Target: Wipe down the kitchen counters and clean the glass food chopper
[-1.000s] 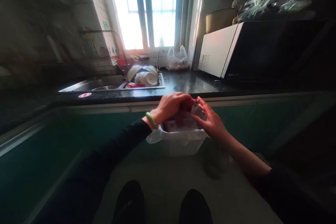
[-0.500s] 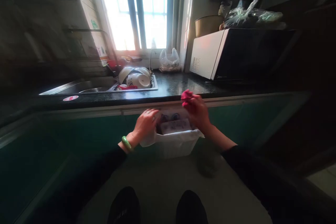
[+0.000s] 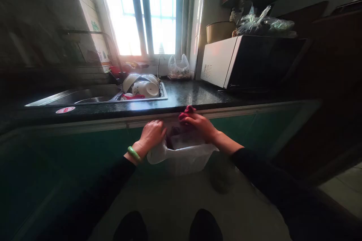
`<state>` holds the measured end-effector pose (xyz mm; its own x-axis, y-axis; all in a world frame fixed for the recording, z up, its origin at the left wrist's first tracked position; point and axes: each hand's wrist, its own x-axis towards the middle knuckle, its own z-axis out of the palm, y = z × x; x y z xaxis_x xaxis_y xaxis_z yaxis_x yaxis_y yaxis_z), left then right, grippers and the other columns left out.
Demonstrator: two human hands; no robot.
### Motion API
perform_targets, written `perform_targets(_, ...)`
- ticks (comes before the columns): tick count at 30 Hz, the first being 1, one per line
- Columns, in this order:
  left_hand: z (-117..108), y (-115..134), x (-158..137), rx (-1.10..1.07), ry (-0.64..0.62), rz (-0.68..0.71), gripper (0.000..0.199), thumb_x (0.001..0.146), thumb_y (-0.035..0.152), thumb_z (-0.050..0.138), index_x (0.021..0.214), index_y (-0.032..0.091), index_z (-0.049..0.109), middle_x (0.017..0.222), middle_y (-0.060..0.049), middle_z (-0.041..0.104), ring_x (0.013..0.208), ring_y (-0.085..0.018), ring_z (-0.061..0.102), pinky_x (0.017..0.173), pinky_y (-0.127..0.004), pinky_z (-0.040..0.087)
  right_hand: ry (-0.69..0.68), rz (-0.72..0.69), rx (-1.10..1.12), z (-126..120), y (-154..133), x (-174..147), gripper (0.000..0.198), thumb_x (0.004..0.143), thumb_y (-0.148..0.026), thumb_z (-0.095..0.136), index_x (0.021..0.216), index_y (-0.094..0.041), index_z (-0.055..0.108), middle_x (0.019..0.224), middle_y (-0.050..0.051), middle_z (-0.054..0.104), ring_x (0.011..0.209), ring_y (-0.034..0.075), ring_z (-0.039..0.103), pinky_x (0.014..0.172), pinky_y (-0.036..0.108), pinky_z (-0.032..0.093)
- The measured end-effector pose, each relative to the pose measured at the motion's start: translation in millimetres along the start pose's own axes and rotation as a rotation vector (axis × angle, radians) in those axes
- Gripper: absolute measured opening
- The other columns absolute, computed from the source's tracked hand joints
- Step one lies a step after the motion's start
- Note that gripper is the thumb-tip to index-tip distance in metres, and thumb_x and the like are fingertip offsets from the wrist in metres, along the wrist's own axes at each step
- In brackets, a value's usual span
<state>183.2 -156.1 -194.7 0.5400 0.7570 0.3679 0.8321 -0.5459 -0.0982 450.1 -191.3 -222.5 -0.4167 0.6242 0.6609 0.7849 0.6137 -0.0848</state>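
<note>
Red crumpled item [image 3: 186,113]: pinched in the right hand [image 3: 201,125] above the bin's far rim, not yet dropped in. Lined waste bin [image 3: 183,158]: on the floor below the desk [image 3: 198,96], partly filled with packaging. Left hand [image 3: 151,134]: grip closed on the white liner's [image 3: 158,154] edge. Sink [image 3: 93,96]: stacked bowls.

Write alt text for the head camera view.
A right hand holds a crumpled pink cloth over a white-lined bin while the left hand grips the liner's edge, below a dark kitchen counter.
</note>
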Motion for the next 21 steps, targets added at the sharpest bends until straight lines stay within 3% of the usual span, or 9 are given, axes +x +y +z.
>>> perform_targets(3,-3,0,1,-0.029,-0.010,0.006,0.027,0.098,0.034,0.055,0.110,0.016,0.072,0.113,-0.016,0.075,0.109,-0.030,0.070,0.095,-0.040,0.052,0.149,0.172,-0.042,-30,31,-48,0.019,0.096,-0.028,0.061,0.112,-0.025,0.068,0.139,0.011,0.065,0.130,0.030,0.062,0.105,0.047,0.054)
perform_targets(6,-2,1,3,-0.042,-0.005,0.001,0.030,0.099,0.038,0.054,0.105,0.016,0.073,0.107,-0.016,0.075,0.103,-0.031,0.072,0.090,-0.039,0.052,0.205,0.475,-0.175,-48,71,-81,0.026,0.084,-0.023,0.062,0.110,-0.021,0.066,0.126,0.015,0.067,0.113,0.032,0.067,0.094,0.047,0.057)
perform_targets(8,-2,2,3,-0.029,-0.004,-0.010,0.035,0.099,0.042,0.052,0.104,0.015,0.074,0.105,-0.016,0.076,0.100,-0.031,0.072,0.087,-0.039,0.053,0.205,0.643,-0.239,-49,90,-87,0.032,0.077,-0.018,0.060,0.109,-0.019,0.064,0.117,0.016,0.067,0.105,0.033,0.067,0.091,0.046,0.057)
perform_targets(11,-2,3,3,-0.005,-0.017,-0.007,0.039,0.100,0.044,0.050,0.107,0.014,0.074,0.106,-0.017,0.076,0.101,-0.032,0.072,0.087,-0.040,0.053,0.175,0.783,-0.275,-38,97,-75,0.034,0.074,-0.016,0.058,0.108,-0.017,0.061,0.111,0.019,0.066,0.103,0.034,0.064,0.090,0.046,0.054)
perform_targets(15,-2,3,1,0.003,-0.027,0.000,0.039,0.100,0.042,0.050,0.112,0.014,0.073,0.110,-0.017,0.076,0.104,-0.032,0.072,0.087,-0.040,0.053,0.100,0.726,-0.217,-20,76,-47,0.029,0.079,-0.019,0.058,0.108,-0.016,0.060,0.108,0.018,0.065,0.095,0.032,0.063,0.084,0.042,0.052)
perform_targets(18,0,3,1,0.005,-0.025,-0.003,0.039,0.099,0.043,0.051,0.114,0.014,0.073,0.111,-0.017,0.076,0.105,-0.032,0.072,0.088,-0.039,0.053,0.048,0.530,0.000,-16,54,-26,0.022,0.081,-0.017,0.058,0.103,-0.019,0.061,0.101,0.011,0.067,0.090,0.026,0.063,0.082,0.036,0.052)
perform_targets(21,2,2,2,-0.008,-0.016,-0.006,0.038,0.098,0.043,0.053,0.116,0.015,0.072,0.112,-0.016,0.076,0.107,-0.032,0.071,0.089,-0.040,0.053,0.087,0.340,0.250,-16,26,-8,0.008,0.086,-0.018,0.061,0.093,-0.022,0.061,0.099,0.006,0.069,0.091,0.021,0.065,0.086,0.034,0.053)
